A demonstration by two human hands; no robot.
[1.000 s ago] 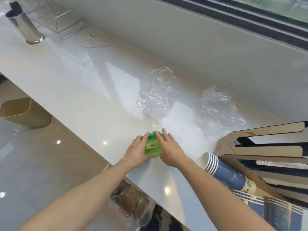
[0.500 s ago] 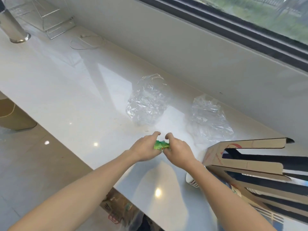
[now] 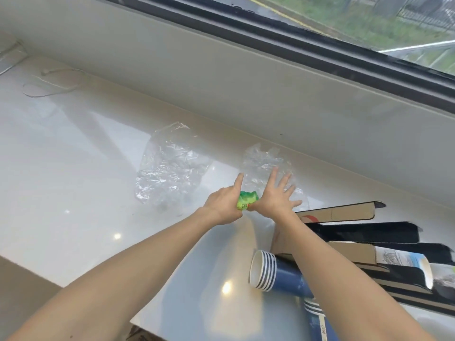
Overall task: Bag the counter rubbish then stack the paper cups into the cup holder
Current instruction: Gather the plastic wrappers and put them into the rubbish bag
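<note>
White counter (image 3: 73,168) under window: left hand (image 3: 225,205) clamped on green wrapper (image 3: 247,203), right hand (image 3: 275,199) splayed flat; clear plastic (image 3: 170,168) at 11 o'clock unbagged, paper cups (image 3: 275,273) at 5 o'clock unstacked.

I see a thin white looped cord (image 3: 46,83) lying at the upper left of the frame. A dark-framed window (image 3: 320,33) crosses the top, with green grass (image 3: 357,20) outside at upper right.
</note>
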